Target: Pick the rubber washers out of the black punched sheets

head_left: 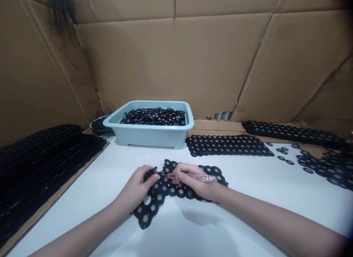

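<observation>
My left hand [143, 181] is closed on the left part of a black ring mesh [146, 216], thumb on top, with a few black rings bunched between thumb and fingers. The mesh is made of joined thread-covered rings with round holes and bends on the white table. My right hand [190, 178] grips a slim pen-like tool [202, 178] with a red handle wrapped in clear plastic, perhaps a crochet hook. The tool points left at the mesh close to my left thumb; its fine tip is too small to make out. My right wrist lies over the mesh's right part.
Behind the hands stands a light blue basin [150, 135] of black rings. To its right lies a flat ring panel [228, 145], with loose rings [281, 158] and more panels [298, 133] beyond. Dark stacked mesh [46, 157] lies left. Cardboard walls [171, 58] enclose the table.
</observation>
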A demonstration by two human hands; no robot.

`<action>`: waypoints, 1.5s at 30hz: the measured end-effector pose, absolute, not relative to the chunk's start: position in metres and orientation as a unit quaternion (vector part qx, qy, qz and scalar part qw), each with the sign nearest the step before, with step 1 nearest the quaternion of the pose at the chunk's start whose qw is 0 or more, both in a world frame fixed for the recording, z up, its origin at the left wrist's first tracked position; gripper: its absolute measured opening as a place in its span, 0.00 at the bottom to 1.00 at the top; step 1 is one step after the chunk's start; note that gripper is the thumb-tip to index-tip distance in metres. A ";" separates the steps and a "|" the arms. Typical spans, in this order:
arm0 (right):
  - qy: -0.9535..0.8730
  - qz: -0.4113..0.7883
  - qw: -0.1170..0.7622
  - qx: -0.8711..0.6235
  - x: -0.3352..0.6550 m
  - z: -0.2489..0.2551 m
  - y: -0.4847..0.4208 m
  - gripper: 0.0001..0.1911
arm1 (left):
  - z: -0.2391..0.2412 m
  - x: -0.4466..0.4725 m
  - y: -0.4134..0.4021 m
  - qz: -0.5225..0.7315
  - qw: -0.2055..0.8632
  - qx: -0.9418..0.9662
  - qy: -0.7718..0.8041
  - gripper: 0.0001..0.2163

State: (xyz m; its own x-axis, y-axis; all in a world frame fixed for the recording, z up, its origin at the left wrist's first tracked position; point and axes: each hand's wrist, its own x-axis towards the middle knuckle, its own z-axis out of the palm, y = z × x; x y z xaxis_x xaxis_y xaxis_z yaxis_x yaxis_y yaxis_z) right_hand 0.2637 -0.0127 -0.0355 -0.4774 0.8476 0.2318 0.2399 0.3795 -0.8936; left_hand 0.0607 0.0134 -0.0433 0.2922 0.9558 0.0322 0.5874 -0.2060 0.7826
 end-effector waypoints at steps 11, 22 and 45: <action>-0.780 0.374 0.314 -0.393 0.262 -0.036 -0.016 0.12 | -0.037 0.064 0.011 0.267 0.327 0.744 0.518 0.11; -0.870 0.207 0.282 -0.349 0.247 -0.038 -0.022 0.10 | -0.040 0.070 -0.017 0.276 0.402 0.654 0.578 0.12; -0.899 0.131 0.265 -0.323 0.250 -0.035 -0.028 0.09 | -0.029 0.075 -0.018 0.233 0.249 0.751 0.566 0.04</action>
